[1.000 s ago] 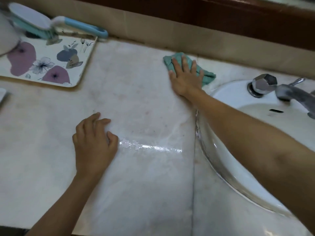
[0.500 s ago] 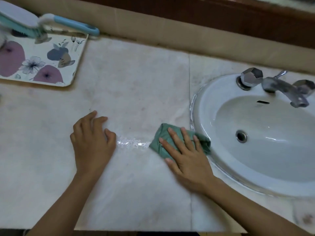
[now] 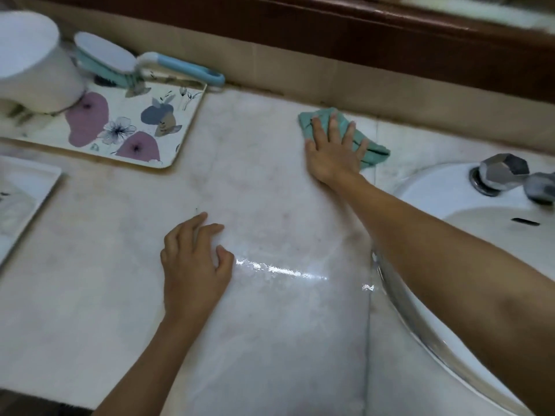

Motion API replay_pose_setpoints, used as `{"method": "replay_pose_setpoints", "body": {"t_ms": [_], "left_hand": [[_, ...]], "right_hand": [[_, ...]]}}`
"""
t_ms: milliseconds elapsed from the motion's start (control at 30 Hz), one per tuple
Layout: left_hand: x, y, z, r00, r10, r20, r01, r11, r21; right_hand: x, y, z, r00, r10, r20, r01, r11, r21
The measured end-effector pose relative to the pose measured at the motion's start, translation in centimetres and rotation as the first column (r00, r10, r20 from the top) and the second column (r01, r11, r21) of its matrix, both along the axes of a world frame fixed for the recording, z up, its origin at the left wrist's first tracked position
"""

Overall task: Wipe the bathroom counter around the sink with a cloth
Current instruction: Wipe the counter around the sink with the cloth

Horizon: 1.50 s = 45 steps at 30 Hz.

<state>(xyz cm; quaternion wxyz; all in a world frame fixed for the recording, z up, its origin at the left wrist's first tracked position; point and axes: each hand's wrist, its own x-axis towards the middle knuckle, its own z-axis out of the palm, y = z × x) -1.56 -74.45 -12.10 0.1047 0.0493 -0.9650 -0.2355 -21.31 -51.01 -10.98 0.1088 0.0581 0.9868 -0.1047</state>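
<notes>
A green cloth (image 3: 372, 151) lies crumpled at the back of the pale marble counter (image 3: 264, 205), close to the backsplash and left of the sink. My right hand (image 3: 332, 153) presses flat on the cloth with straight, spread fingers. My left hand (image 3: 193, 265) rests on the counter nearer the front, fingers loosely bent, holding nothing. The white sink (image 3: 480, 253) sits at the right, partly hidden by my right forearm. A wet streak (image 3: 279, 270) shines on the counter just right of my left hand.
A flowered tray (image 3: 126, 127) stands at the back left with a white cup (image 3: 33, 64) and a blue-handled brush (image 3: 120, 63) on it. A white dish (image 3: 21, 199) is at the left edge. A metal tap (image 3: 507, 175) sits behind the sink.
My right hand has swept the cloth from the front beside the sink rim back to the far edge near the backsplash. My left hand stays where it was.
</notes>
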Motion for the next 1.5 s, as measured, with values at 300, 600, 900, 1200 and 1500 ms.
{"method": "replay_pose_setpoints", "body": {"t_ms": [300, 600, 900, 1200, 1500], "left_hand": [[7.3, -5.4, 3.2, 0.978, 0.207, 0.020, -0.205, 0.946, 0.250], [9.7, -9.0, 0.4, 0.967, 0.218, 0.131, -0.217, 0.976, -0.020], [9.9, -9.2, 0.5, 0.972, 0.208, 0.109, -0.207, 0.978, -0.021], [10.1, -8.8, 0.7, 0.967, 0.223, 0.124, -0.227, 0.974, 0.011], [9.9, -6.1, 3.4, 0.940, 0.200, 0.276, -0.231, 0.969, 0.085]], "right_hand": [[23.2, -7.0, -0.6, 0.637, 0.764, -0.102, -0.767, 0.641, 0.010], [2.7, -6.3, -0.4, 0.943, 0.329, -0.053, -0.324, 0.942, 0.085], [19.3, -18.1, -0.7, 0.844, 0.522, -0.123, -0.527, 0.849, -0.015], [28.1, 1.1, 0.1, 0.819, 0.573, -0.009, -0.568, 0.814, 0.120], [18.7, -4.5, -0.2, 0.999, 0.015, -0.042, -0.015, 1.000, 0.006]]}}
